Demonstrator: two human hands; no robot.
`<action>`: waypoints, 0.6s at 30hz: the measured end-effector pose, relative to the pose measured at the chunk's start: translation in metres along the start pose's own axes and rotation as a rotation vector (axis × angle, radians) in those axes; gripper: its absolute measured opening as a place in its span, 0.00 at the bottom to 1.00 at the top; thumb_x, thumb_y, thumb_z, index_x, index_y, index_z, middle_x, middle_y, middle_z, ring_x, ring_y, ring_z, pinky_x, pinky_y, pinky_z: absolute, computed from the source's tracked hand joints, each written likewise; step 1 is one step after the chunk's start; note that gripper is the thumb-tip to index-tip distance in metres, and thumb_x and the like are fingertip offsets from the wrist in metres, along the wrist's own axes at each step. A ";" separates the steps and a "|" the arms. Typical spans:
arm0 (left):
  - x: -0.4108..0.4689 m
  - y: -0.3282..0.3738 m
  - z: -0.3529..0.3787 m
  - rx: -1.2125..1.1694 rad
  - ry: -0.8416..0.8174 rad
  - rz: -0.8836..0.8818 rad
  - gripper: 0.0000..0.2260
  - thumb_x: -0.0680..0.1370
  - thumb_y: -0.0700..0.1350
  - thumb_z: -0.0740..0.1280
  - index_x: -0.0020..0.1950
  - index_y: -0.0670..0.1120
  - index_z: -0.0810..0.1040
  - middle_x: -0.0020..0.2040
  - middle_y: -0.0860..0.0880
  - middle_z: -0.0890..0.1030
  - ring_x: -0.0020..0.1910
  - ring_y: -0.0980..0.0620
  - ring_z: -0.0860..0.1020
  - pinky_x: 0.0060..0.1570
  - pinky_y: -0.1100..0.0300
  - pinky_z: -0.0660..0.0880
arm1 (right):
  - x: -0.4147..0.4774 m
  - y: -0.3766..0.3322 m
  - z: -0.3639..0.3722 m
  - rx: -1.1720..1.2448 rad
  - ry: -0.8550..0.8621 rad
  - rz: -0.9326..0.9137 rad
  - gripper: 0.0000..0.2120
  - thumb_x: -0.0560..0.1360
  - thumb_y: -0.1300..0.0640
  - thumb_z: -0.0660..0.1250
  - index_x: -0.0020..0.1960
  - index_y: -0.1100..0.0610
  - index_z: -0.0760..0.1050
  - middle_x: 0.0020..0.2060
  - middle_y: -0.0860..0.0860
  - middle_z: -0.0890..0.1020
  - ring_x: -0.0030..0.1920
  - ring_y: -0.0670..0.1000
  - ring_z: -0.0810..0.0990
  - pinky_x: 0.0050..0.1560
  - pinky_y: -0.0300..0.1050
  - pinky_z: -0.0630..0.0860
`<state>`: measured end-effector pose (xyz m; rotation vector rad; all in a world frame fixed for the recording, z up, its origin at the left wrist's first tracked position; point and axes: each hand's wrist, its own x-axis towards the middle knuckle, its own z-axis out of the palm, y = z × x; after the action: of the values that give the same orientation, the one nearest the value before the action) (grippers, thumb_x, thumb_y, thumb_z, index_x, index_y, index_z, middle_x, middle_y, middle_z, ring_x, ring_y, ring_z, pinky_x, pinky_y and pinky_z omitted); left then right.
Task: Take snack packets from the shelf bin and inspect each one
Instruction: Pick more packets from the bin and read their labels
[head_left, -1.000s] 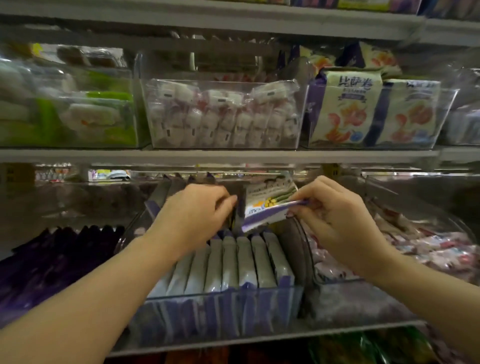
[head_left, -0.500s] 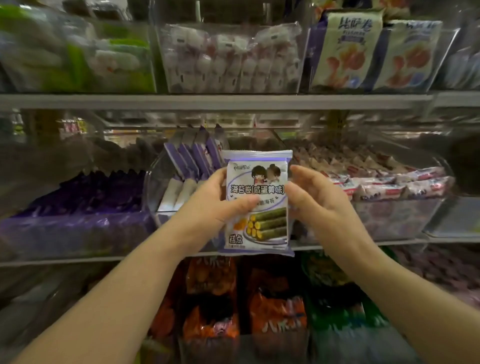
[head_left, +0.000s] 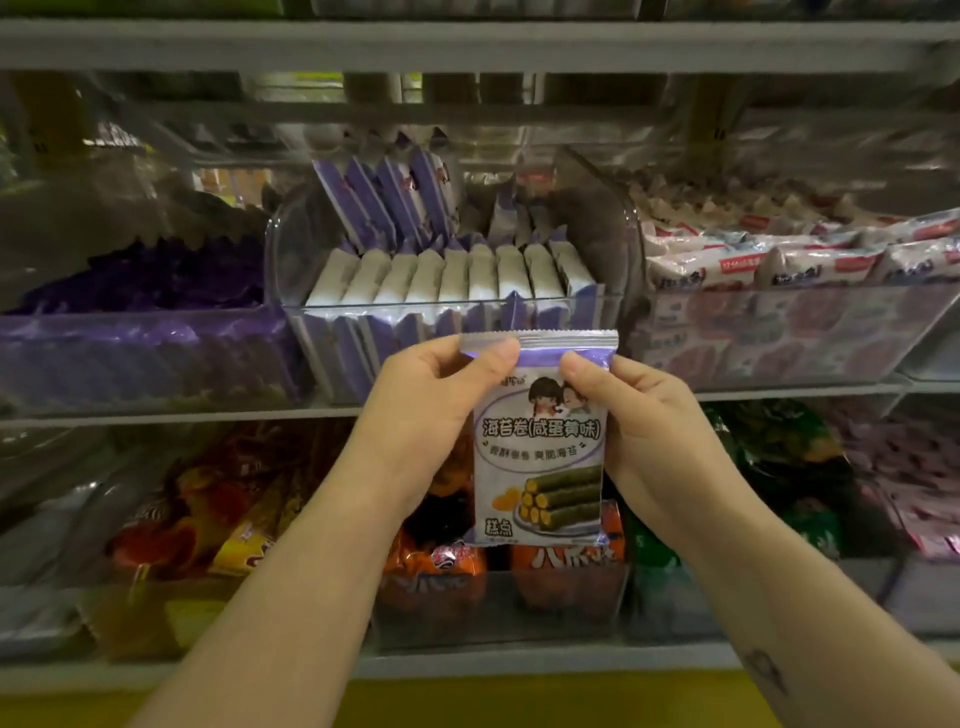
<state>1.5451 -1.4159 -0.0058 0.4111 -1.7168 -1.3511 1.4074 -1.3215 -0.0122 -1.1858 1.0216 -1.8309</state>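
A purple-and-white snack packet (head_left: 540, 457), printed with seaweed rolls and two cartoon figures, hangs upright in front of the shelf with its front face towards me. My left hand (head_left: 426, 415) pinches its upper left corner, thumb on the front. My right hand (head_left: 639, 421) pinches the upper right edge the same way. Behind and above stands the clear shelf bin (head_left: 613, 306), which holds several identical packets set on edge in rows.
A clear bin of dark purple packets (head_left: 145, 332) sits left of the shelf bin, and a bin of white-and-red wrapped snacks (head_left: 800, 291) sits right. The lower shelf carries orange, yellow and green bags (head_left: 447, 566). A grey shelf edge (head_left: 467, 44) runs overhead.
Both hands drew the packet out of the bin, turned its front face to me and lowered it. The view tilted down, and my grip shifted from its sides to its top corners.
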 end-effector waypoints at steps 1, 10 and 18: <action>-0.003 -0.005 0.001 -0.015 0.010 -0.018 0.10 0.72 0.54 0.72 0.49 0.51 0.85 0.46 0.44 0.86 0.45 0.45 0.85 0.44 0.52 0.81 | -0.002 0.004 -0.001 0.022 -0.002 0.024 0.13 0.70 0.54 0.69 0.50 0.60 0.83 0.47 0.61 0.85 0.47 0.58 0.86 0.42 0.46 0.82; -0.009 -0.020 0.004 -0.101 0.062 -0.171 0.09 0.72 0.48 0.71 0.47 0.44 0.83 0.39 0.45 0.86 0.36 0.51 0.85 0.28 0.65 0.76 | -0.001 0.026 -0.012 0.084 0.049 0.099 0.16 0.72 0.53 0.65 0.49 0.65 0.83 0.46 0.63 0.85 0.47 0.58 0.86 0.39 0.45 0.82; -0.010 -0.019 0.004 -0.199 -0.001 -0.258 0.11 0.79 0.45 0.64 0.43 0.42 0.82 0.39 0.44 0.86 0.35 0.52 0.84 0.30 0.66 0.76 | 0.000 0.034 -0.025 0.007 0.002 0.067 0.17 0.74 0.47 0.61 0.48 0.55 0.85 0.48 0.60 0.86 0.49 0.56 0.85 0.41 0.44 0.81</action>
<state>1.5425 -1.4130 -0.0272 0.5306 -1.5495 -1.6904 1.3890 -1.3300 -0.0498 -1.1323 1.0425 -1.7821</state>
